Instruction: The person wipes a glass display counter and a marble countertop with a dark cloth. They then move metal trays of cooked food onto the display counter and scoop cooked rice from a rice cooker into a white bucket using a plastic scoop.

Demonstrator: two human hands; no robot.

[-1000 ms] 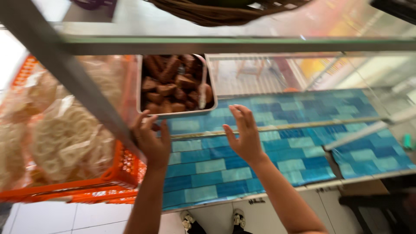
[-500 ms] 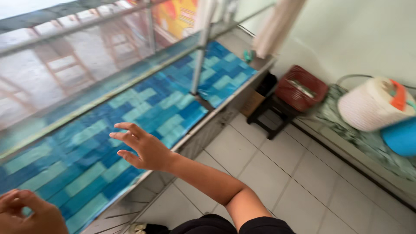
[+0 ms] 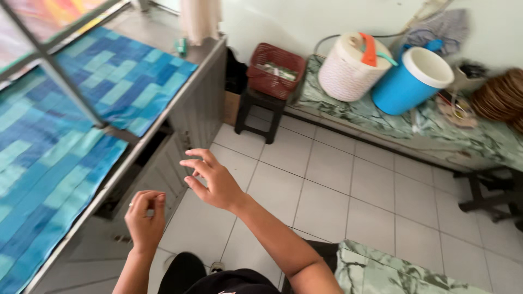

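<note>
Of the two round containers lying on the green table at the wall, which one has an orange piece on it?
The white container, left of the blue one. An orange piece lies across its top; the blue one has only a plain white rim.
</note>
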